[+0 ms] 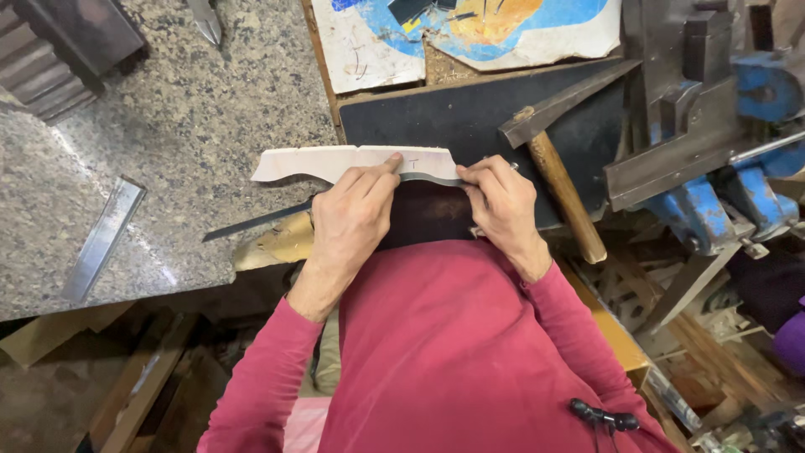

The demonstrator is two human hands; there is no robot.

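- The grip of the left hand [350, 220] is closed down onto a pale, wavy-edged template [356, 162], with the index finger stretched along its lower edge and the other fingers curled beneath.
- The grip of the right hand [501, 204] is narrow, pinching the right end of the same template together with a thin dark metal blade [260, 221] that lies under it.
- The template lies flat between the two hands and reaches out well to the left of the left grip, its far edge on a black mat [453, 117] that covers this part of the desk.
- The blade runs from the right grip, under the left hand, and tapers to a point out past the left grip, over the speckled stone desk [193, 126].
- Just to the right of the right grip lies a hammer [558, 172], its wooden handle slanting toward the person and its dark head on the mat.
- Further right of that stands a blue vise [721, 176].
- Well to the left of the left grip a flat metal bar [102, 239] lies on the stone.
- Beyond both grips a painted board [470, 33] with blue and orange patches lies flat.
- Both arms wear red sleeves [436, 352].
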